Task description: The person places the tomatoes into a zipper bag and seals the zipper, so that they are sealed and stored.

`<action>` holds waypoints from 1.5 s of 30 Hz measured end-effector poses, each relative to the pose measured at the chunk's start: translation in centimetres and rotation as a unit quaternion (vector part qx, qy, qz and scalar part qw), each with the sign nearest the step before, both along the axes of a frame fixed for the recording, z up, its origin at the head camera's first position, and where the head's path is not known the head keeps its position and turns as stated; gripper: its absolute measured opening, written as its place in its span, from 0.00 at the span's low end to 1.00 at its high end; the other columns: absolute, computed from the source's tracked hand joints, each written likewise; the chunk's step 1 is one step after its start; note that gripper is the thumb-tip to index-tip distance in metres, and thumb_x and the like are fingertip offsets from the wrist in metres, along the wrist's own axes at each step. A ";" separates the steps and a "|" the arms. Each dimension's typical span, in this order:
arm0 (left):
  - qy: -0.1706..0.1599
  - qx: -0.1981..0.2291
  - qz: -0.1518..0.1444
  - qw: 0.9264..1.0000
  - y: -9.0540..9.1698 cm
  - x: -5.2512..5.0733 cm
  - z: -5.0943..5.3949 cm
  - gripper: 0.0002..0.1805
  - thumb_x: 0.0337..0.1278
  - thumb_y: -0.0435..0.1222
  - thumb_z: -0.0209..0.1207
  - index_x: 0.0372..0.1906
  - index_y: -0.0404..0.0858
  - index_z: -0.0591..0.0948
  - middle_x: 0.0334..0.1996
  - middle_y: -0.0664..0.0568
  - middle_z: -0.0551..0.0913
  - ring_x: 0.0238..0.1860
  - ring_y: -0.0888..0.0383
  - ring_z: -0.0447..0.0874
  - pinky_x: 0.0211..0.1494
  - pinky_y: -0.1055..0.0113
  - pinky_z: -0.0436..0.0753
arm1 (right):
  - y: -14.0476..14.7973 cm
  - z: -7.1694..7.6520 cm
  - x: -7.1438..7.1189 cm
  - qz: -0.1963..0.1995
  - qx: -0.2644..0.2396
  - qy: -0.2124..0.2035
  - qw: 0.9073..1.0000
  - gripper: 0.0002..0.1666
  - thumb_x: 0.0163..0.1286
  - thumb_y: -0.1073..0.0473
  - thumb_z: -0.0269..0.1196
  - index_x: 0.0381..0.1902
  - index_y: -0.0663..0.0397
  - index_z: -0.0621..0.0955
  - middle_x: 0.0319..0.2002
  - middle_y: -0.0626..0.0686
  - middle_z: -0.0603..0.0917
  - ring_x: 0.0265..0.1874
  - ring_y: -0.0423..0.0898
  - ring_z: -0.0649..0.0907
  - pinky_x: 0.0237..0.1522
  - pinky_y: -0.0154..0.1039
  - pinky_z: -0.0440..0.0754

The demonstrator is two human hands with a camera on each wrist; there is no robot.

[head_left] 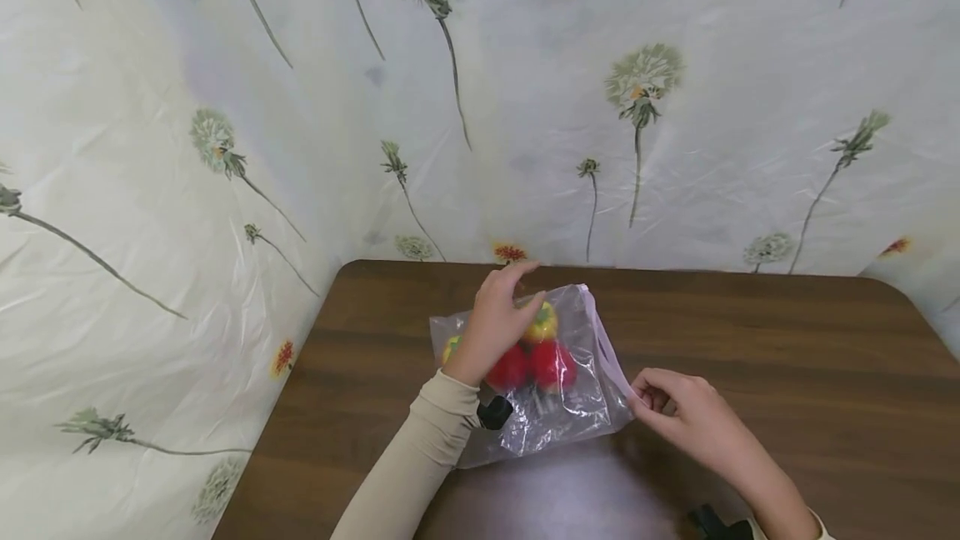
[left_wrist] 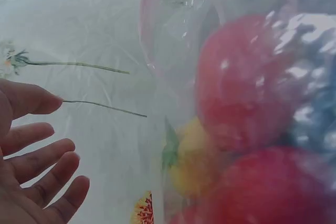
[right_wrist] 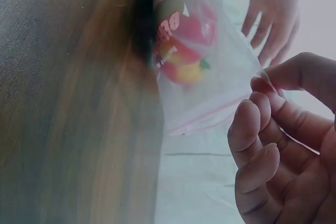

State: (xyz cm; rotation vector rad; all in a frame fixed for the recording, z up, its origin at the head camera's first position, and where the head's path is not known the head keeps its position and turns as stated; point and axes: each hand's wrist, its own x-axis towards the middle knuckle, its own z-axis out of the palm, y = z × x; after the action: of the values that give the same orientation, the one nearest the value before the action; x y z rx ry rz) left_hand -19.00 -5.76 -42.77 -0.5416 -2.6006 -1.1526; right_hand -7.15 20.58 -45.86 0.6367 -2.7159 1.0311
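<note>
A clear plastic zip bag (head_left: 558, 427) with a pink zip edge lies on the table in the head view. Inside it are red round pieces (head_left: 553, 365), whose exact kind I cannot tell, and yellow pieces (head_left: 543, 323) with green tops that look like small peppers. My right hand (head_left: 693, 419) pinches the near corner of the zip edge between thumb and forefinger. Above the bag hovers my left hand (head_left: 498, 319), fingers spread and holding nothing. Its fingers (left_wrist: 39, 163) stand apart from the bag in the left wrist view. Part of the contents is hidden behind the left hand.
The brown wooden table (head_left: 787, 357) has rounded far corners. Behind and to the left hangs a pale sheet (head_left: 525, 107) printed with dandelions. Dark wrist mounts (head_left: 495, 412) sit on both wrists.
</note>
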 end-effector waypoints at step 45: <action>-0.257 -0.026 -0.173 0.950 0.6 -9.8 0.3 0.16 0.77 0.41 0.55 0.53 0.35 0.85 0.44 0.51 0.83 0.42 0.60 0.75 0.47 0.70 0.78 | 1.3 1.2 -0.2 -0.008 -0.067 -0.056 0.996 0.03 0.71 0.57 0.68 0.35 0.47 0.85 0.28 0.40 0.86 0.28 0.30 0.81 0.27 0.32 0.82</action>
State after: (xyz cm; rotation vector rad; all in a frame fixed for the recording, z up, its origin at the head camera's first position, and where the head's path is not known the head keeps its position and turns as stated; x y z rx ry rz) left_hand -28.78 -5.13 -42.43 -0.8326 -3.0641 -1.5069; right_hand -7.39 21.91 -44.64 0.5483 -2.7095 1.2690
